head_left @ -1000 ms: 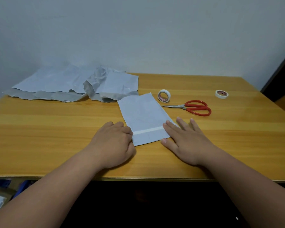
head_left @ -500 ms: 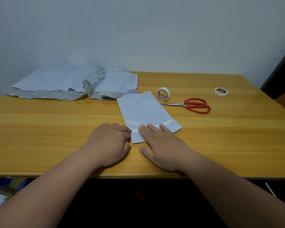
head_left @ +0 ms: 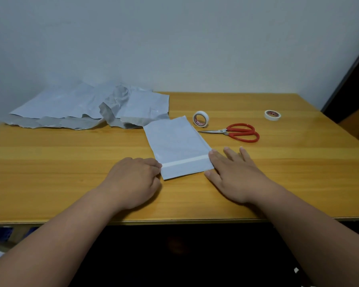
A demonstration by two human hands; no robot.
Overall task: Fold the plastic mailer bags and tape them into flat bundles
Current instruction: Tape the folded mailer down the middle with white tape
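A folded pale grey mailer bundle [head_left: 177,146] lies flat on the wooden table [head_left: 50,162], with a white tape strip [head_left: 184,161] across its near end. My left hand [head_left: 133,181] rests at the bundle's left edge, fingers curled, fingertips touching the tape's left end. My right hand [head_left: 234,175] lies flat with straight fingers at the bundle's right edge, touching the tape's right end. A loose pile of unfolded mailer bags [head_left: 87,106] lies at the back left.
A white tape roll [head_left: 200,119] stands just right of the bundle's far end. Red-handled scissors [head_left: 236,132] lie beside it. A second tape roll [head_left: 272,115] lies flat farther right. The wall runs behind the table.
My right hand slid left along the tape strip to the middle, then back right to the bundle's right edge. My left hand stayed at the left edge.
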